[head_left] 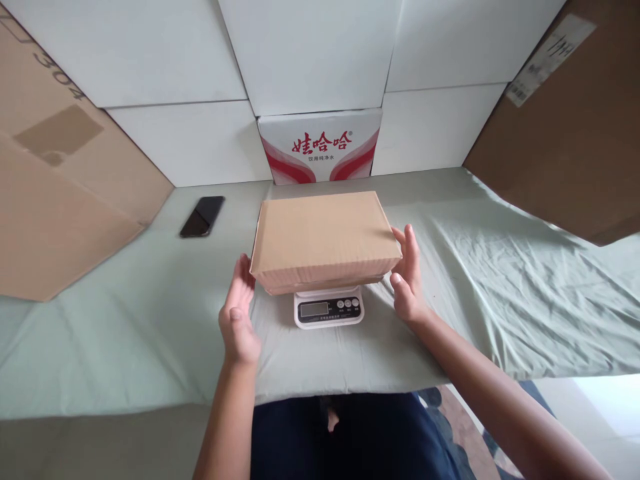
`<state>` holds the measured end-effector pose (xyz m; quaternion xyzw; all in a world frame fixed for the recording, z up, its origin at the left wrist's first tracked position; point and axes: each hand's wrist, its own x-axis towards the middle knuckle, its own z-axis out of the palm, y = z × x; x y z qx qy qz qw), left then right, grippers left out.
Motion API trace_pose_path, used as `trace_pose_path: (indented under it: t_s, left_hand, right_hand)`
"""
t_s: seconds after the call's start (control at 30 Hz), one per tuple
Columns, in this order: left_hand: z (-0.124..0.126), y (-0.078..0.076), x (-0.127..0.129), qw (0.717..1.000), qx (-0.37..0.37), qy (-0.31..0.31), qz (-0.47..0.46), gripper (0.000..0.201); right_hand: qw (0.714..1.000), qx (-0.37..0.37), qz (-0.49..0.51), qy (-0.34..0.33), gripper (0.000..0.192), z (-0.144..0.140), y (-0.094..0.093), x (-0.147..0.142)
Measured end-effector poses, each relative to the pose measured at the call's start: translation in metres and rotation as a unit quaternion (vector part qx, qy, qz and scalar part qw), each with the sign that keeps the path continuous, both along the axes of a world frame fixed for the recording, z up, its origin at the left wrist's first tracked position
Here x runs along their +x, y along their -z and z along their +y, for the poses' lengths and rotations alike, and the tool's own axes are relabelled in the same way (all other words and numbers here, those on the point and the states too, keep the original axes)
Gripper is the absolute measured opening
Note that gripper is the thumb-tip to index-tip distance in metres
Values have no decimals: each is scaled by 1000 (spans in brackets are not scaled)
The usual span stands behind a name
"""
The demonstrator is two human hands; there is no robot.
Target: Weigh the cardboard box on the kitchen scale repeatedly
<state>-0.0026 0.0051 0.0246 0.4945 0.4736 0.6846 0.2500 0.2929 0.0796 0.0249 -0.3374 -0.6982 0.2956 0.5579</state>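
Observation:
A closed brown cardboard box (325, 233) lies across a white kitchen scale (330, 323), overhanging it on both sides. The scale's dark front panel, with its small display and round buttons, shows below the box, while its platform is mostly covered. My left hand (240, 317) is at the box's left end, fingers stretched upward along its side and thumb apart. At the right end is my right hand (409, 283), open, with fingers partly behind the box's corner and thumb near its lower edge. How firmly either hand touches the box I cannot tell.
A black phone (203, 217) lies on the pale green cloth (150, 320) to the left. Large cardboard panels (65, 187) (570, 140) flank the table. Behind stand white boxes (195, 143) and a white carton with red print (323, 147). The cloth is wrinkled at right.

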Motion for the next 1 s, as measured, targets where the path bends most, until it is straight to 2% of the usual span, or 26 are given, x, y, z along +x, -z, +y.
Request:
trace_pose_path:
  t_s: [0.33,0.4,0.47,0.53,0.6,0.67,0.7,0.77,0.83,0.93,1.0]
  left_hand:
    - [-5,9,1,999,-41,35,-8,87]
    - [-5,2,3,998,-38,44,-17,85]
    - [0,-13,4,998,-36,47,-29,85]
    - [16,-34,2,997,-37,46,-39,87]
    - [44,-54,-1,997,-39,53,-44,89]
    - [79,-64,-3,995,-41,77,-46,90]
    - [98,-64,-3,994,-44,91,-47,93]
    - [129,-53,-3,991,-62,109,-55,101]
    - [150,-33,-3,989,-82,109,-65,104]
    - [159,-3,-6,986,-109,106,-71,104]
    - [158,8,-9,985,-114,103,-74,103]
  right_hand:
    - [999,-25,-29,-12,83,-5,9,-1]
    - [999,-27,-15,-21,80,-8,2,-2]
    - [1000,-15,-4,-23,80,-6,-13,-4]
    - [1000,1,-14,-9,83,4,-31,-8]
    - [999,11,-34,13,86,24,-47,-13]
    - [999,27,-35,30,86,52,-56,-20]
    - [998,37,-28,38,85,67,-55,-23]
    - [998,51,-5,48,85,95,-46,-30]
    - [998,39,10,45,88,115,-29,-33]
    - [1000,5,7,25,92,128,-4,-34]
    - [1000,-15,1,11,92,128,4,-34]
